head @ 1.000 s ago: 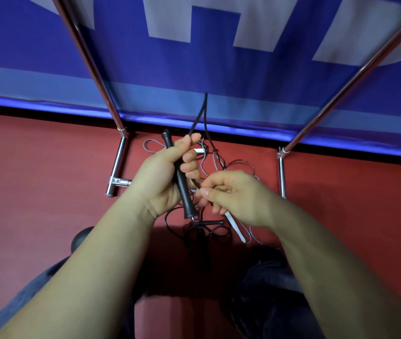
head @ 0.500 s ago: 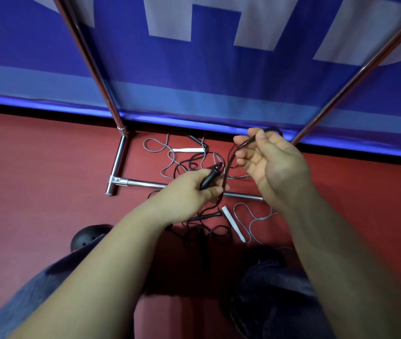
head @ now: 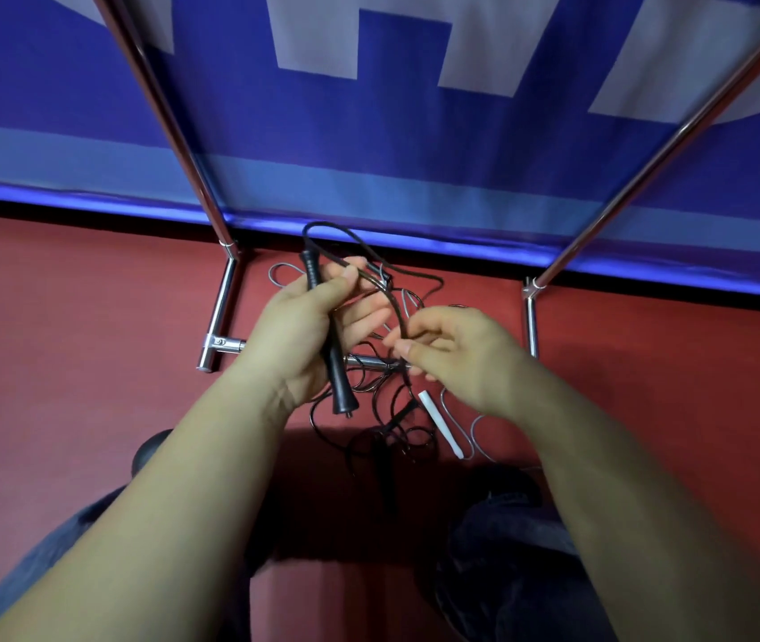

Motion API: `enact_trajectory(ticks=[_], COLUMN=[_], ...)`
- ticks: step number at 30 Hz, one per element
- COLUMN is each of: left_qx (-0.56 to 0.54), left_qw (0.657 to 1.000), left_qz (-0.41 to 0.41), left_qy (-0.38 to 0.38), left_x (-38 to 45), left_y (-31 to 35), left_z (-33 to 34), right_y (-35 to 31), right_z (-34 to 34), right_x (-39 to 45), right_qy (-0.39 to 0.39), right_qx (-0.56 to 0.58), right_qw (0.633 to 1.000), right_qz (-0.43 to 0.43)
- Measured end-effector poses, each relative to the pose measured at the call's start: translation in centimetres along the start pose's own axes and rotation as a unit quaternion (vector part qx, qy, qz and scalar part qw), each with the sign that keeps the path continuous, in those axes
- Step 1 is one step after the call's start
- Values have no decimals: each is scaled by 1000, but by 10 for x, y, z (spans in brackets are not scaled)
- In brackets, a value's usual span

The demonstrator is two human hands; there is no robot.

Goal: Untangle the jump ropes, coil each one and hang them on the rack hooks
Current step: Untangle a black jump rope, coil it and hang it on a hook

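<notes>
The rope tangle (head: 383,410) clutters the floor (head: 67,340) around the rack's crossbar (head: 369,362). Left of the rack's left foot (head: 218,326) the floor lies open; right of the right foot (head: 531,326) likewise. 2 slanted poles (head: 160,104) rise above the tangle.

One head-worn wide-angle view looks forward and steeply down from above the person's arms. It sits close over both hands, the left hand (head: 297,335) and right hand (head: 457,359) near frame centre, facing the red floor (head: 67,363), rack (head: 223,312) base and blue banner (head: 392,132) beyond.
</notes>
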State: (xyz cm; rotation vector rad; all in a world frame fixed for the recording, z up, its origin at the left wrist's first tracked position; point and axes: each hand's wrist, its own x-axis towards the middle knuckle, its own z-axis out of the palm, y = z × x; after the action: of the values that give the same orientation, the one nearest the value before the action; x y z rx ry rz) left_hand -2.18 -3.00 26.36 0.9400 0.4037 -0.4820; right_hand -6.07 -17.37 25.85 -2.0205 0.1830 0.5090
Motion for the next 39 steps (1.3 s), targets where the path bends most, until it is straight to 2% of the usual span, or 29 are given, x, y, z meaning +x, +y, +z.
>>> enact_trajectory(ticks=[3,5,6,8,10,12,14,16,18,20,21,23,28,30,32,35,39], left_qx=[20,146,243,414,505,533,531,495,430,318,261,179,76,63,67,124,164], left_qw=[999,987,966,899,845,829,833,857,895,945,964,983,996,997,996,989,979], left_qz=[14,31,41,41,29,37,60,74,73,53,41,18,11,22,23,17,-23], left_qy=[-24,-50,-73,-135,-175,-168,-142,-125,-96,-54,-41,-43,-45,-44,-53,-77,-116], left_x=[0,1,1,-2,-5,-5,-4,-3,-1,0,1,-1,-2,0,2,3,1], left_y=[0,-4,-7,-16,-21,-21,-18,-17,-17,-14,-11,-6,-1,0,0,-5,-9], left_z=[-1,-5,-6,-10,-12,-12,-11,-9,-9,-9,-9,-6,-1,-3,-5,-6,-7], right_y=[-5,-11,-14,-18,-18,-17,-18,-18,-19,-12,-8,-1,2,4,2,-8,-18], right_z=[-2,-3,-6,-14,-20,-20,-19,-21,-19,-11,-6,2,-2,-2,-1,-5,-12], right_x=[1,2,2,3,4,5,5,5,5,4,4,2,3,3,3,5,4], right_qy=[26,59,77,110,135,143,136,129,114,66,31,-13,29,18,16,66,99], right_qx=[46,139,208,350,446,492,512,493,393,216,129,10,-87,-123,-82,86,305], right_qw=[999,989,975,930,884,858,848,860,912,974,991,1000,995,991,995,993,947], right_qz=[-5,-4,0,13,24,30,25,13,13,28,32,24,34,46,49,37,15])
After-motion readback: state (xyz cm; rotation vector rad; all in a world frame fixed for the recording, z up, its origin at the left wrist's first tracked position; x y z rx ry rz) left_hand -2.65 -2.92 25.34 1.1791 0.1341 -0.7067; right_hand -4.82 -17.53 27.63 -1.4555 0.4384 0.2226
